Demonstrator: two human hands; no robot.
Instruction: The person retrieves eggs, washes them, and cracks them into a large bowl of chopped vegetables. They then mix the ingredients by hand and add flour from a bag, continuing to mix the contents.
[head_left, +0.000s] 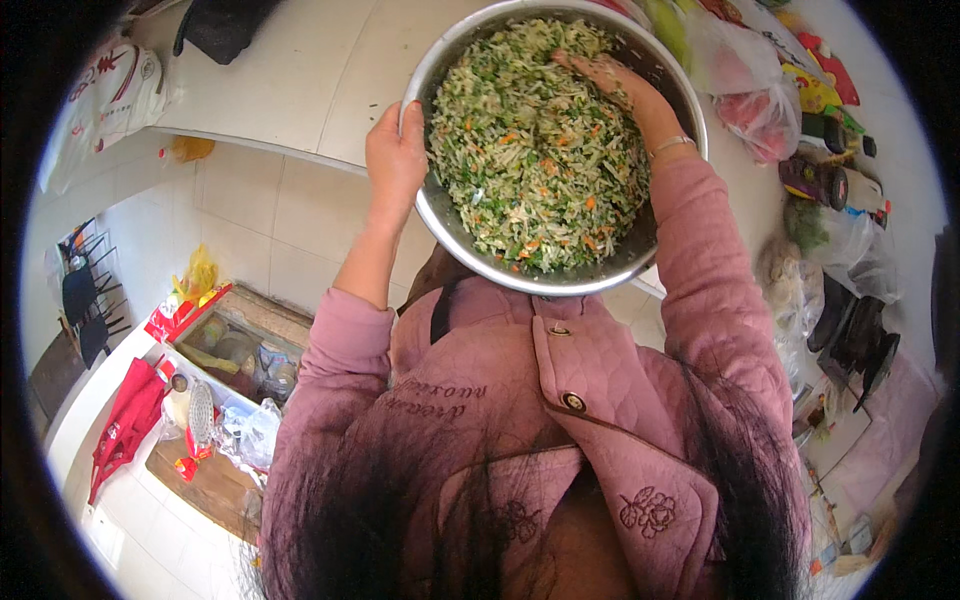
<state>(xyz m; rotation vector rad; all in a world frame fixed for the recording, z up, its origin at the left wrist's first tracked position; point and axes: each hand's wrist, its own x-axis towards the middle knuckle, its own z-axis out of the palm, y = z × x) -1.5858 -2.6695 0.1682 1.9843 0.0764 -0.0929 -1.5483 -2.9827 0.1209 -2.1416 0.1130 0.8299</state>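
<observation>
A large stainless-steel basin (517, 280) is before me, tilted slightly towards my body at the edge of a pale counter. It holds a chopped mixture (536, 161) of pale shreds, green bits and orange pieces that look like carrot. My left hand (397, 157) grips the rim on the left, thumb on top. Inside the basin, at the upper right, is my right hand (615, 82). Its fingers reach into the mixture and are partly covered, so whether they close on any of it is not visible.
Along the right side lie plastic bags (757, 112), jars (832, 184) and dark-handled items (855, 334). A dark cloth (221, 30) and a printed bag (116, 94) are at the upper left. Lower left are a glass-topped box (240, 337), a red folded umbrella (127, 420) and a grater-like tool (201, 412).
</observation>
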